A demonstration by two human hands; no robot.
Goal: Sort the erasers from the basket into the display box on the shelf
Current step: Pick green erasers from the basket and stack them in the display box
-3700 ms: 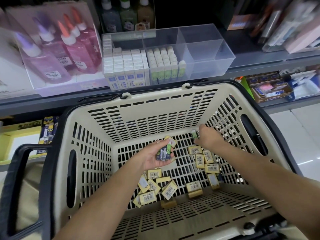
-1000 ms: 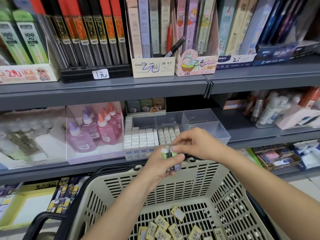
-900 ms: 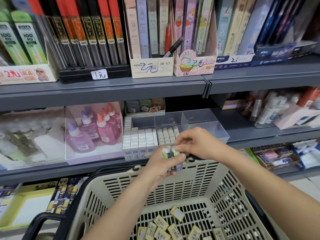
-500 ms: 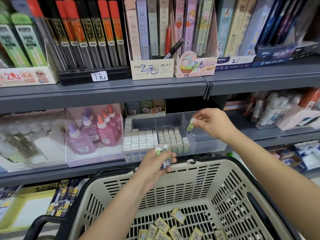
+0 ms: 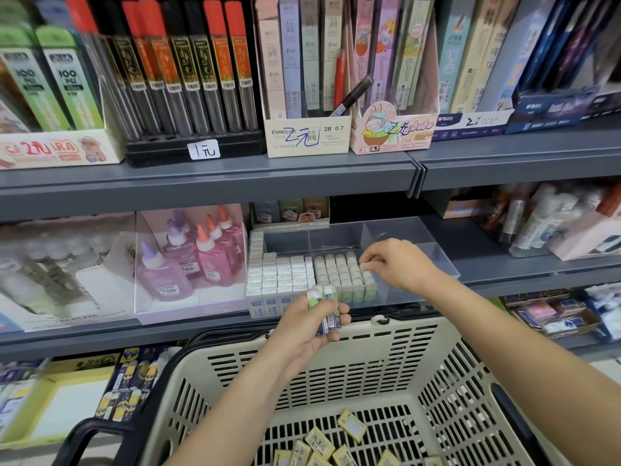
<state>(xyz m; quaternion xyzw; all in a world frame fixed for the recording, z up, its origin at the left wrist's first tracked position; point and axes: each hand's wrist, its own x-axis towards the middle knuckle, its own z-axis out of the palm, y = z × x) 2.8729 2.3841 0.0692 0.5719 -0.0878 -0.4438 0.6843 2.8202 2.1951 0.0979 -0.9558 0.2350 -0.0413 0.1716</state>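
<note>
A clear display box (image 5: 420,250) with compartments stands on the middle shelf, part filled with upright white-topped erasers in blue and green sleeves (image 5: 339,274). My right hand (image 5: 396,264) reaches into the box and pinches the top of one green-sleeved eraser (image 5: 364,268) at the right end of the rows. My left hand (image 5: 309,327) grips a small bundle of green and blue erasers (image 5: 324,307) just above the far rim of the beige basket (image 5: 336,371). Several yellow-wrapped erasers (image 5: 322,445) lie on the basket's floor.
Pink and purple glue bottles (image 5: 198,257) stand in a carton left of the box. Pencil lead tubes and boxes fill the upper shelf (image 5: 208,178). More stationery packs sit on the shelf to the right (image 5: 554,227). The basket's black handle (image 5: 90,435) hangs at lower left.
My right hand has lowered from above the box into the row, setting its green eraser down at the right end. My left hand stays over the basket rim with its bundle.
</note>
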